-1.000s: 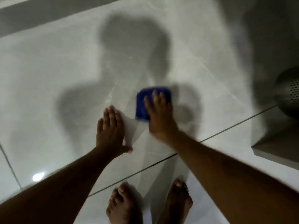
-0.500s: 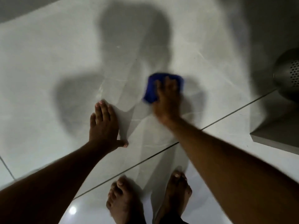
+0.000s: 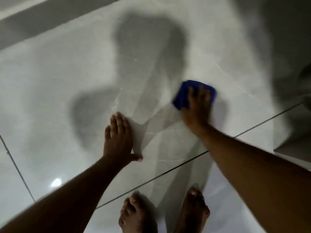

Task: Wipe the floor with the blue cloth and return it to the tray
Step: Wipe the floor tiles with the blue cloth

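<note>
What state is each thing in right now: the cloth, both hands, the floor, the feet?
blue cloth: flat on the floor, pressed under the right hand, blurred.
right hand: palm down on the cloth, fingers spread, no closed grip.
left hand: flat on the tile, fingers together, thumb out, holding nothing.
floor: glossy pale tile, shadowed.
bare feet: planted on the near tile.
tray: not in view.

Left hand [image 3: 118, 139]: lying flat, palm down, fingers together, thumb splayed, arm reaching forward. Right hand [image 3: 196, 108]: pressing down with fingers spread, blurred, arm stretching out.
</note>
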